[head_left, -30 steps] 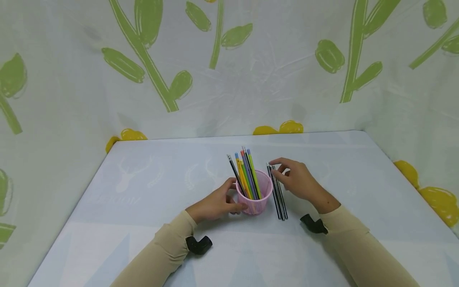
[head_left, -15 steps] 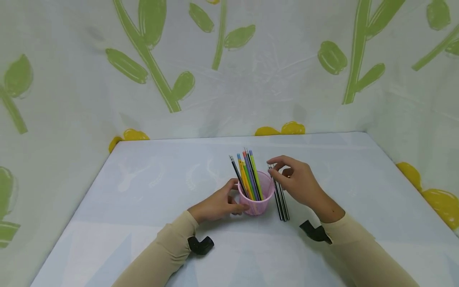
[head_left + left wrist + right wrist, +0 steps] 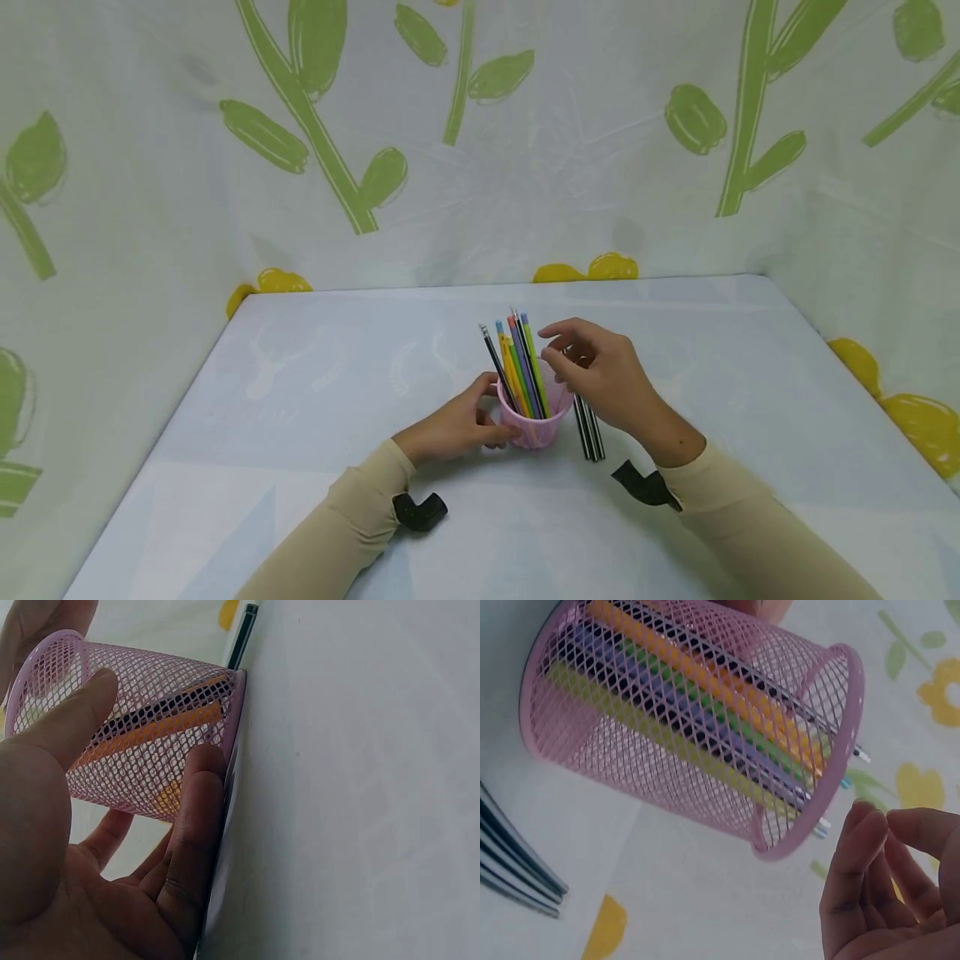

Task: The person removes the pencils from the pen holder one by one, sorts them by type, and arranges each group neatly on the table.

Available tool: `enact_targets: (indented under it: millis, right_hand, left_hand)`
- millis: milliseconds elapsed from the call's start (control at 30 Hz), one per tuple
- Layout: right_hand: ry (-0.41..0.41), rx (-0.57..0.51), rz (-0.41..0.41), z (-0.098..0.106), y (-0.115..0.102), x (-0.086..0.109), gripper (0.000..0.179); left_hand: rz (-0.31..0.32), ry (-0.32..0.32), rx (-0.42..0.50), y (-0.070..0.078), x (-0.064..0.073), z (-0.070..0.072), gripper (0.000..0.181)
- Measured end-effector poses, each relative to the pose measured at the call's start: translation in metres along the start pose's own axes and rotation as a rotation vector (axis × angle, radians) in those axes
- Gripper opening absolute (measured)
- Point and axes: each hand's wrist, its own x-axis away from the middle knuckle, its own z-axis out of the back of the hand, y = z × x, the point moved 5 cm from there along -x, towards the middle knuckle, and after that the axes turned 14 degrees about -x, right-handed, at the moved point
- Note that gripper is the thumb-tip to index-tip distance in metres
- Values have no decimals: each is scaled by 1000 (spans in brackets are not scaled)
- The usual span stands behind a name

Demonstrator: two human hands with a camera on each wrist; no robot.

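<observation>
A pink mesh pencil cup (image 3: pixel 536 435) stands upright on the table, holding several pencils (image 3: pixel 517 367) in black, orange, green, purple and yellow-green. My left hand (image 3: pixel 450 429) grips the cup's left side; in the left wrist view its thumb (image 3: pixel 82 712) lies against the mesh. Over the cup's right rim hovers my right hand (image 3: pixel 603 375), fingers loosely bent and apart from the pencils. Its thumb and index tips come close together in the right wrist view, with nothing seen between them. Just right of the cup, several black pencils (image 3: pixel 588 433) lie side by side, their far ends hidden by the right hand.
A pale tablecloth (image 3: pixel 300 450) covers the table, which meets a light wall (image 3: pixel 570 192) printed with green leaves and yellow flowers at the back. Black wrist bands (image 3: pixel 420 512) show at both sleeves.
My right hand has come away from the far ends of the loose black pencils and moved left over the cup's rim. The left hand keeps its grip on the cup.
</observation>
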Motion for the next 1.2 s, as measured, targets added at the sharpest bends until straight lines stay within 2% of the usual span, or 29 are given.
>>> enact_targets:
  millis: [333, 767, 1200]
  right_hand:
    - [-22, -1, 59, -20, 1, -6, 20]
    - [-79, -29, 89, -37, 7, -7, 20]
    - [-93, 6, 78, -41, 7, -5, 21]
  left_hand:
    - [3, -10, -13, -2, -1, -1, 72]
    - [-2, 1, -23, -1, 2, 1, 71]
    - [-11, 3, -29, 1, 1, 1, 70]
